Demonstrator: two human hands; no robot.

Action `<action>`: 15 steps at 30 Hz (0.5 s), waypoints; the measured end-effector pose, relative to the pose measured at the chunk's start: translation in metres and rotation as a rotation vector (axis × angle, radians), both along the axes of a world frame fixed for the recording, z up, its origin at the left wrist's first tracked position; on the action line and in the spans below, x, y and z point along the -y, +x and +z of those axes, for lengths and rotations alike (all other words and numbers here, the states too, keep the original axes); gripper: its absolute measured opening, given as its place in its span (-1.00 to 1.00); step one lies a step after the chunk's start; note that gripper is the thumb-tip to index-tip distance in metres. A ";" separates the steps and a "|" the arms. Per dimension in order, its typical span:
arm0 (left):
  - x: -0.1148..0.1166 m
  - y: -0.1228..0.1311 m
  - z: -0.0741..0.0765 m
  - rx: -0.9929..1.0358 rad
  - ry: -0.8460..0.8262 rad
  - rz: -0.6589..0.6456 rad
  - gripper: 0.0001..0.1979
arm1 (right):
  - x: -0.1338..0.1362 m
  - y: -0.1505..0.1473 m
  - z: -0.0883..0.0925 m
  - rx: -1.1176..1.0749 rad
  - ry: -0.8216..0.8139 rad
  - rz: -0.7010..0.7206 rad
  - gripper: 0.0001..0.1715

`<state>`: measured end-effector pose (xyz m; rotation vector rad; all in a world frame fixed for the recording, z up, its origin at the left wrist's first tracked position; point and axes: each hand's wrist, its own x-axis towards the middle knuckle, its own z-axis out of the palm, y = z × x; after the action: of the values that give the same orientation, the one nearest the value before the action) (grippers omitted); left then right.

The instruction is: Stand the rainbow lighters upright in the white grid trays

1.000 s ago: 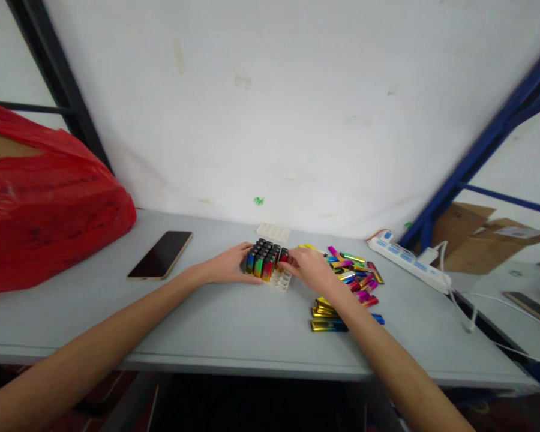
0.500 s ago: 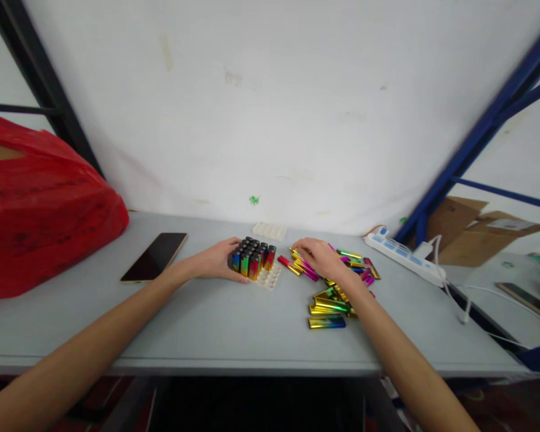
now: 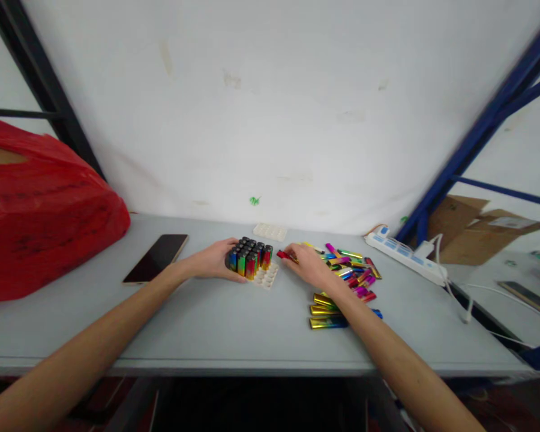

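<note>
Shiny rainbow-coloured lighters [image 3: 251, 258] with black tops stand upright, packed in rows in a white tray [image 3: 266, 277] with round hollows. My left hand [image 3: 218, 260] is curved around their left side, thumb at the front and fingers at the back. Bare hollows show at the tray's front right. Just right of the tray, my right hand [image 3: 306, 264] pinches a red lighter [image 3: 284, 255], whose end points left at the standing rows; the rest of it is hidden by the fingers. Behind and under my right forearm lies a loose pile of metallic lighters [image 3: 328, 323].
A second white tray [image 3: 270, 231] lies near the wall. To the left are a dark-screened phone [image 3: 157, 258] and a big red plastic bag [image 3: 49, 210]. At the right, a white power strip [image 3: 405, 258] with cables lies on the table, near cardboard boxes [image 3: 472, 231].
My right hand has moved left from the pile toward the tray, with a red lighter now in its fingers. My left hand stays around the standing lighters.
</note>
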<state>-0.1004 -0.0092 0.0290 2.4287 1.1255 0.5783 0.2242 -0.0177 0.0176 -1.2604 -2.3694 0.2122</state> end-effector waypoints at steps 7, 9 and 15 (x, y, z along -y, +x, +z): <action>0.004 0.019 -0.011 0.033 0.041 0.051 -0.12 | -0.003 0.008 0.010 -0.625 -0.265 0.088 -0.61; 0.004 0.026 -0.015 0.037 0.055 0.040 -0.12 | -0.001 0.007 0.014 -0.695 -0.311 0.073 -0.52; 0.003 0.035 -0.020 0.031 0.088 0.042 -0.11 | 0.006 0.003 0.022 -0.751 -0.344 0.024 -0.39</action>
<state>-0.0657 -0.0126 0.0086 2.4661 1.1633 0.6905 0.2272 -0.0242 0.0392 -1.0366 -1.7312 0.9506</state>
